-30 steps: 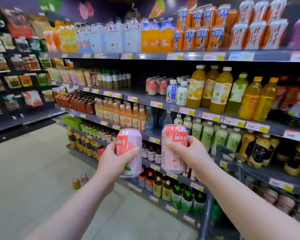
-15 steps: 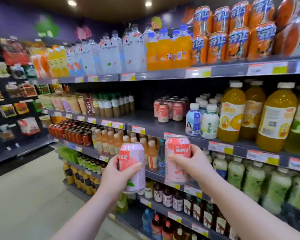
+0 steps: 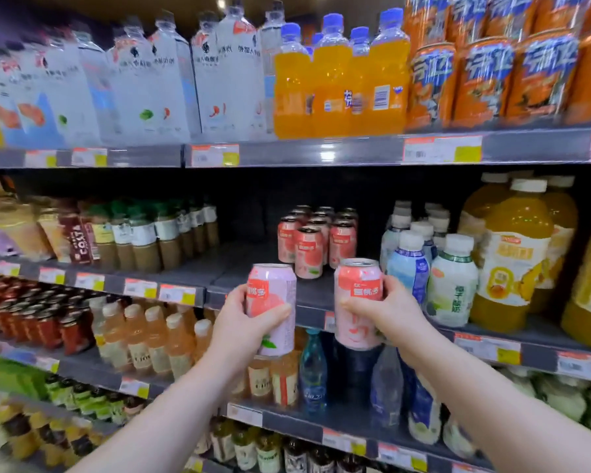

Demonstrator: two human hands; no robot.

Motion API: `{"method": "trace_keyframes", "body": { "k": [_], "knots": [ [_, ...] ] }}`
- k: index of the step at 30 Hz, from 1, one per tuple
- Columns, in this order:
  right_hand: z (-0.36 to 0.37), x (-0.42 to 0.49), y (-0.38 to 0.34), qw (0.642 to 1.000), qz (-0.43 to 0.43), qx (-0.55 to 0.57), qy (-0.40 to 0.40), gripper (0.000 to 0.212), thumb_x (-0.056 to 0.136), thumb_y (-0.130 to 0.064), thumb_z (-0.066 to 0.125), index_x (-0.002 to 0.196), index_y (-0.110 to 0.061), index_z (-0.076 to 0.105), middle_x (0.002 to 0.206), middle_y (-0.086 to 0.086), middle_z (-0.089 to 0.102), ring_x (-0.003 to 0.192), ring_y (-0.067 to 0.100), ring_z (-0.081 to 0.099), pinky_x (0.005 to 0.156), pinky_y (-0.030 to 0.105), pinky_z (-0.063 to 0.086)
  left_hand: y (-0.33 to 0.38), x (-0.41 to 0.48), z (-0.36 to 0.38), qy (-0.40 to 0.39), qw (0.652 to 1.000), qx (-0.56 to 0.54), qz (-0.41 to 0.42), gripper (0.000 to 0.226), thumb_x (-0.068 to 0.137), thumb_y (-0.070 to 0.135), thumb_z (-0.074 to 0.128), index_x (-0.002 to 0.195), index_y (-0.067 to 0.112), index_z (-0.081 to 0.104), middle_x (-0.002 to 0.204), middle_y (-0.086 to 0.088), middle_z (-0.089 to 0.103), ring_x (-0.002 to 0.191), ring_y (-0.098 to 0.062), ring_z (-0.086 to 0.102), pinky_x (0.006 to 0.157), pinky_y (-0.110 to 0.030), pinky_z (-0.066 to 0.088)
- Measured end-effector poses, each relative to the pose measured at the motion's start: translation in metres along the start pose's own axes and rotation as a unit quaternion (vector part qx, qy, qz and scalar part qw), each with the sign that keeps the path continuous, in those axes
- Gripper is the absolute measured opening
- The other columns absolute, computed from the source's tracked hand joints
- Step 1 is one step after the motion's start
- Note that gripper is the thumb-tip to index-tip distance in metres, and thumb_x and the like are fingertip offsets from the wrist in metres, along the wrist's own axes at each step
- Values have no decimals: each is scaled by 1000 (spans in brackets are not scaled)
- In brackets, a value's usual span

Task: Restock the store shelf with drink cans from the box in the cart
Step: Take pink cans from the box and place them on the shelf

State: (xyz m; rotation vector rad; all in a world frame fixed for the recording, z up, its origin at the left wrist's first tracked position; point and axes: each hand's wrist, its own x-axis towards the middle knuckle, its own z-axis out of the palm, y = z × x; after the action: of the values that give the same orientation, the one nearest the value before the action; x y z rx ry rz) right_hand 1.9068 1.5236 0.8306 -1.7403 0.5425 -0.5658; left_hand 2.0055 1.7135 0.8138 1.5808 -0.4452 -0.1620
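Observation:
My left hand (image 3: 243, 326) grips a pink peach drink can (image 3: 276, 295), held upright just in front of the grey middle shelf's (image 3: 260, 271) edge. My right hand (image 3: 386, 312) grips a second, matching pink can (image 3: 357, 285) beside it, also upright. Directly behind both cans, further back on that shelf, stands a cluster of several identical pink cans (image 3: 316, 238). A bare stretch of shelf lies between the cluster and the shelf's front lip. The cart and the box are out of view.
White-capped blue and green bottles (image 3: 430, 268) stand right of the cans, then large orange juice jugs (image 3: 516, 254). Brown tea bottles (image 3: 157, 233) fill the left. The upper shelf (image 3: 321, 153) carries water and orange soda bottles; lower shelves hold smaller bottles.
I have stepped closer to the shelving and both hands have risen with their cans, from below the middle shelf to level with its front edge.

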Motion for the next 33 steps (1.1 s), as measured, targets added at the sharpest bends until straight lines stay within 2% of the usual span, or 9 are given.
{"method": "trace_keyframes", "body": {
  "k": [3, 5, 8, 12, 16, 22, 27, 30, 33],
  "knots": [
    [28, 43, -5, 999, -12, -22, 46, 62, 64, -26, 82, 117, -18, 51, 107, 2, 64, 97, 19, 63, 88, 41, 53, -1, 57, -14, -18, 999, 16, 33, 44, 72, 21, 78, 111, 20, 57, 98, 3, 69, 84, -8, 66, 62, -19, 49],
    [42, 65, -6, 997, -15, -24, 74, 64, 63, -25, 83, 118, -21, 49, 103, -2, 63, 94, 15, 63, 83, 36, 53, -2, 89, -21, -37, 998, 25, 47, 44, 72, 21, 78, 110, 21, 56, 96, 7, 67, 79, 0, 64, 58, -14, 46],
    [56, 94, -2, 994, -11, -11, 112, 62, 63, -22, 83, 114, -26, 48, 94, -9, 61, 84, 5, 59, 66, 23, 47, -7, 126, -26, -50, 997, 14, 50, 46, 71, 20, 78, 112, 18, 56, 96, 4, 67, 78, -1, 63, 58, -17, 47],
    [59, 128, 6, 990, 12, -13, 142, 52, 64, -18, 83, 107, -22, 53, 88, -8, 62, 77, 3, 58, 58, 19, 44, -19, 157, -28, -71, 997, 3, 39, 54, 69, 22, 80, 117, 18, 55, 100, 3, 68, 85, -9, 65, 64, -24, 48],
    [60, 158, 14, 984, 19, -30, 177, 59, 64, -14, 83, 115, -8, 55, 105, 9, 66, 89, 19, 63, 74, 30, 50, -29, 178, -32, -76, 996, -13, 34, 54, 68, 23, 81, 116, 21, 56, 99, 5, 69, 86, -8, 66, 64, -22, 49],
    [70, 180, 25, 974, 14, -79, 210, 70, 55, -23, 90, 107, -12, 43, 100, 0, 55, 93, 16, 55, 80, 28, 44, -33, 198, -32, -88, 995, -34, 16, 52, 71, 22, 79, 116, 26, 53, 98, 6, 69, 86, -8, 67, 60, -22, 49],
    [60, 175, 39, 985, 28, -94, 144, 99, 63, -13, 83, 140, -14, 22, 112, -2, 49, 100, 13, 49, 86, 27, 41, -37, 206, -30, -106, 993, -39, 20, 51, 70, 23, 79, 113, 28, 52, 99, 6, 68, 88, -11, 66, 65, -27, 51],
    [54, 171, 42, 986, 21, -105, 126, 93, 69, -7, 75, 144, -19, 22, 123, 1, 53, 103, 12, 50, 87, 25, 41, -40, 208, -29, -117, 992, -36, 24, 49, 70, 22, 79, 110, 30, 52, 99, 6, 68, 88, -10, 66, 64, -26, 50],
    [55, 173, 41, 986, 13, -110, 127, 85, 67, -9, 79, 138, -18, 34, 113, -5, 54, 102, 11, 52, 86, 25, 43, -42, 210, -27, -125, 991, -42, 20, 50, 70, 23, 79, 113, 29, 53, 101, 5, 68, 90, -13, 67, 66, -28, 52]
  ]
}}
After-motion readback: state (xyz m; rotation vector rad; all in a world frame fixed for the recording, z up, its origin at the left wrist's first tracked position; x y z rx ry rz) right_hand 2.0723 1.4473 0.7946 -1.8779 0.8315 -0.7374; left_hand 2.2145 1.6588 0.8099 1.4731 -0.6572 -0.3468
